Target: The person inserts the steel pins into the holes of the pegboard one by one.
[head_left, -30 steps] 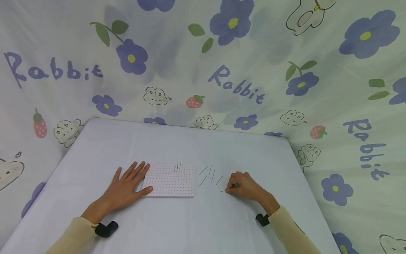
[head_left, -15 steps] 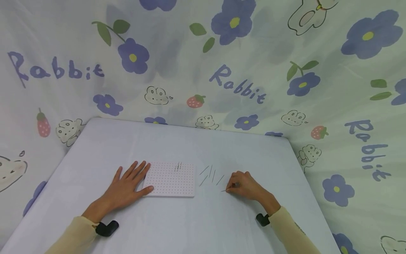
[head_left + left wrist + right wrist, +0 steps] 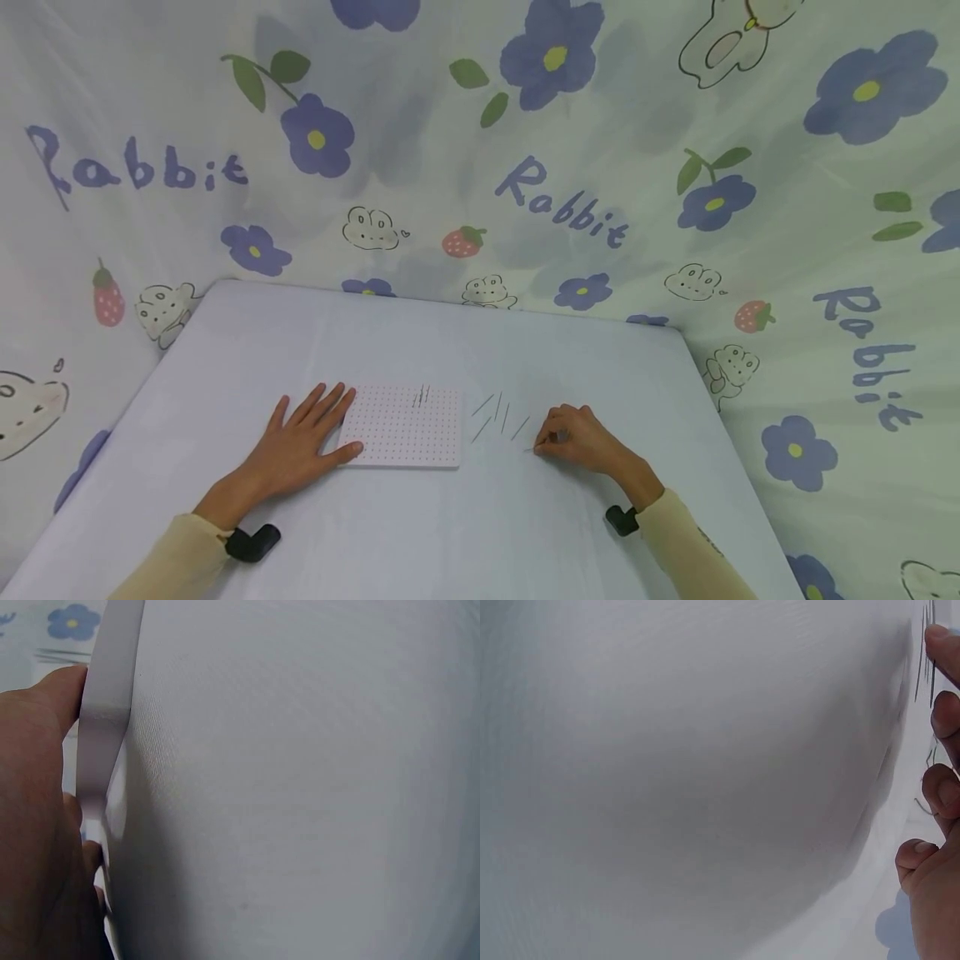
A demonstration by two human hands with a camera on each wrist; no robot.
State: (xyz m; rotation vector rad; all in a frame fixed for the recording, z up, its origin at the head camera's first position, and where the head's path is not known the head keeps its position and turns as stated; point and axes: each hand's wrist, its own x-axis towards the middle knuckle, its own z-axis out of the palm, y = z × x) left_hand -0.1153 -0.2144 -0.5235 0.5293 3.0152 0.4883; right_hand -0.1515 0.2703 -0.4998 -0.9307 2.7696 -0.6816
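Observation:
A white board with a grid of small holes lies left of centre on the table. My left hand rests with spread, straight fingers over its left edge, thumb near the lower left corner. In the left wrist view the thumb touches the board's side. Several thin dark needles stand near the board's top edge. To the right of the board, several loose needles lie at a slant. My right hand pinches one thin needle close over the table; only a short end shows past the fingertips.
The table has a pale, smooth cover and rounded far corners. A hanging cloth with flowers and rabbits surrounds its back and sides. Black devices sit on both wrists, beside pale sleeves.
Both hands and the board stay in place. The needle end past my right fingertips looks shorter and fainter than before. The head view shifts slightly.

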